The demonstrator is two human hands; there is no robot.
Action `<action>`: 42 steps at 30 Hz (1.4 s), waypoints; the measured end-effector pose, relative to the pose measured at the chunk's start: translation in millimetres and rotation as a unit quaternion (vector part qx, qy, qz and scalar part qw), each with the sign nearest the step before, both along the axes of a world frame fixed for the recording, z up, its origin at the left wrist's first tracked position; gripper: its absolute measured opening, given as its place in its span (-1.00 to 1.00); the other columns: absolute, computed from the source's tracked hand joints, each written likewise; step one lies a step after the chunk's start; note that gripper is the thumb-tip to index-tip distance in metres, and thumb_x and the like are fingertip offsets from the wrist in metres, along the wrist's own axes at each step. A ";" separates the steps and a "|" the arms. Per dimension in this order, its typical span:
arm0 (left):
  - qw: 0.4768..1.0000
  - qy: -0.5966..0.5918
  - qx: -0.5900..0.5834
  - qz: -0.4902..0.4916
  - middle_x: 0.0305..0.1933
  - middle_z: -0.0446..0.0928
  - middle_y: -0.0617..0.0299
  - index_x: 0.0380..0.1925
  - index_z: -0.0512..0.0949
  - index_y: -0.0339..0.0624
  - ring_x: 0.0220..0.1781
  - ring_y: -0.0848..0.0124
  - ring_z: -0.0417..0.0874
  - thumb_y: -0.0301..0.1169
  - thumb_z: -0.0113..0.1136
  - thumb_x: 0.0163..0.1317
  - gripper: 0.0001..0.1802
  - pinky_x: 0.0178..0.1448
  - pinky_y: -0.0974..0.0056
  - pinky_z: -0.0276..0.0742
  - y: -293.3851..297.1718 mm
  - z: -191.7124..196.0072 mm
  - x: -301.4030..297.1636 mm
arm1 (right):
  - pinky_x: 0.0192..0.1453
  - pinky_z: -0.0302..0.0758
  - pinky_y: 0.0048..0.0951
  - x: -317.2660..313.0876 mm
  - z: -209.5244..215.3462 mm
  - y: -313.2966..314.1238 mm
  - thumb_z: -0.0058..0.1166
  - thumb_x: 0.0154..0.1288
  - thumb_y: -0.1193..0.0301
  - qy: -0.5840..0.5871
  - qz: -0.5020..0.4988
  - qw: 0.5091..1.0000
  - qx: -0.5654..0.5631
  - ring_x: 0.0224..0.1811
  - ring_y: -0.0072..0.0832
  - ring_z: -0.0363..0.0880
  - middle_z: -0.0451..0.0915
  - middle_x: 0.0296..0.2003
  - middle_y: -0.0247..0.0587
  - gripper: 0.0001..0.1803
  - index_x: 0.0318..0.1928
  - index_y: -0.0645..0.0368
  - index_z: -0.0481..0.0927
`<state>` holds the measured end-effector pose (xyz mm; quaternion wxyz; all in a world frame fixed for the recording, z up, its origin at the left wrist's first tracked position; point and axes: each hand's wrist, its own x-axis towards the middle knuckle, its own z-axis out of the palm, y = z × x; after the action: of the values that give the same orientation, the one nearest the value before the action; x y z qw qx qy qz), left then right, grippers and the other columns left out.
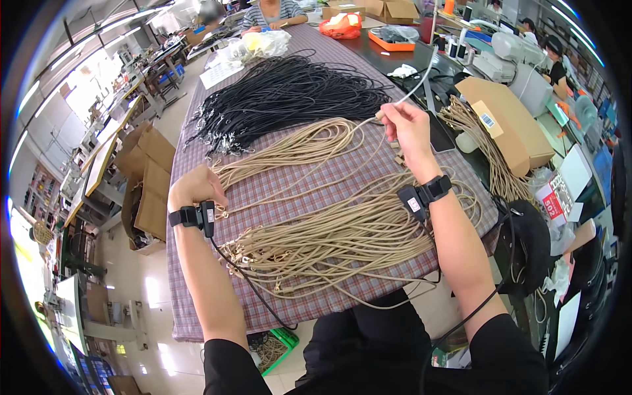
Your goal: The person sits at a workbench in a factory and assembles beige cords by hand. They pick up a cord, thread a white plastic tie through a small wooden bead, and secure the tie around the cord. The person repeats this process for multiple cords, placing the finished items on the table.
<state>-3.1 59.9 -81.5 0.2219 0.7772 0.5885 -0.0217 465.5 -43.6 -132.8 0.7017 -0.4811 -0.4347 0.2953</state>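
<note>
My right hand [409, 130] is raised over the table's right side, thumb and fingers pinched on a tan cord near a small tan end piece [380, 115]. From there the thin cord [329, 172] runs slackly down to the left. My left hand [197, 186] bends down at the left edge of a looped bundle of tan cords [296, 148], its fingers closed on cord ends beside a small gold clasp [222, 212]. Closer to me lies a larger pile of tan cords [342, 230], with gold metal clasps gathered at its left end.
Black cords with silver clasps [283, 99] heap on the far half of the plaid-covered table [197, 289]. Beyond sits another person [273, 13]. A cardboard box [507, 125], more tan cords [490, 155] and a dark phone [440, 135] are at right. A green crate [284, 349] stands below.
</note>
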 end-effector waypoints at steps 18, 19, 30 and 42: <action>0.995 -0.097 -0.014 -0.030 -0.55 0.73 0.14 -0.54 0.68 -0.30 -0.46 0.39 0.79 -0.69 0.49 -0.06 -0.86 -0.36 0.28 0.61 18.0 -10.9 -14.7 | -0.34 0.64 -0.38 55.1 -33.4 13.6 0.03 0.65 0.38 0.098 -0.153 0.980 -0.082 -0.39 -0.46 0.67 0.77 -0.24 -0.11 -0.73 -0.14 0.36 0.64; 0.994 -0.105 -0.022 -0.021 -0.55 0.73 0.15 -0.55 0.68 -0.29 -0.47 0.40 0.78 -0.69 0.52 -0.07 -0.84 -0.37 0.28 0.60 7.1 -1.2 -14.6 | -0.23 0.68 -0.37 54.5 -33.0 13.0 0.06 0.68 0.35 0.091 -0.141 0.980 -0.110 -0.28 -0.46 0.70 0.77 -0.16 -0.11 -0.73 -0.06 0.36 0.64; 0.999 -0.049 0.017 0.001 -0.51 0.76 0.14 -0.49 0.76 -0.25 -0.44 0.37 0.80 -0.63 0.59 -0.13 -0.82 -0.28 0.24 0.63 18.5 -10.5 -24.7 | -0.20 0.62 -0.40 48.6 -31.2 13.5 0.12 0.67 0.37 0.052 -0.169 0.983 -0.051 -0.33 -0.48 0.67 0.69 -0.26 -0.17 -0.75 -0.22 0.26 0.54; 0.961 -0.019 0.273 -0.048 0.05 0.79 -0.05 -0.04 0.76 -0.32 0.09 0.08 0.80 -0.54 0.59 -0.10 -0.49 0.17 0.06 0.68 -30.6 22.4 30.8 | -0.36 0.69 -0.37 -2.7 -23.2 15.0 0.16 0.65 0.40 -0.004 -0.135 0.991 0.012 -0.44 -0.46 0.71 0.70 -0.37 -0.15 -0.75 -0.22 0.28 0.48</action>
<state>27.8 29.3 -59.1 0.0112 0.8358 0.5299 0.1433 462.8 -28.5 -156.0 0.7391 -0.5280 -0.3719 0.1914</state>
